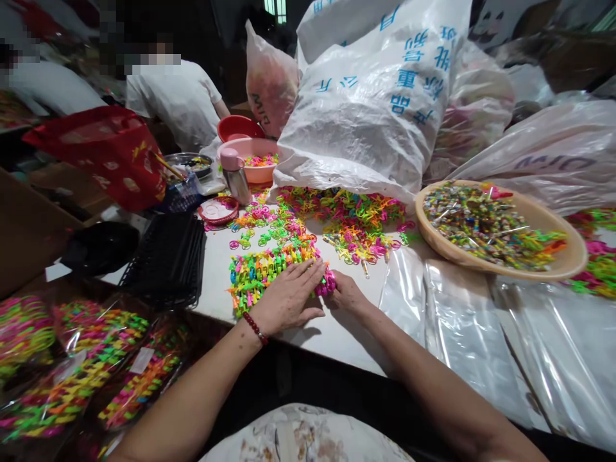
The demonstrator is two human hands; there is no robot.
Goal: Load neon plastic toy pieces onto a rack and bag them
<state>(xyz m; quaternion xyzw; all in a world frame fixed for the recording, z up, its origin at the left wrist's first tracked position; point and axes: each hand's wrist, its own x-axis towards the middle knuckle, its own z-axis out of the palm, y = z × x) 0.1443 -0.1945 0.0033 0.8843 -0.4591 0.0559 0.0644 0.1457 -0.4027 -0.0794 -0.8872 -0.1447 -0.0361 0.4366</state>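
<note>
Rows of small bright plastic pieces (257, 273) lie side by side in a block on the white table (216, 282). My left hand (291, 298), with a red bead bracelet at the wrist, rests flat over the block's right part, fingers stretched out. At the block's right end my right hand (344, 292) touches pink pieces (326, 283); its fingers are curled and partly hidden, so what they grip is unclear. Behind the hands, loose coloured pieces (356, 224) spill from the mouth of a large white sack (356, 128).
A peach basin (568, 256) of small wrapped items stands at the right, above clear plastic bags (471, 314). Black racks (168, 256), a steel flask (235, 179) and a red bag (106, 154) are at the left. Packed bags (81, 366) lie lower left. A person (173, 96) sits beyond.
</note>
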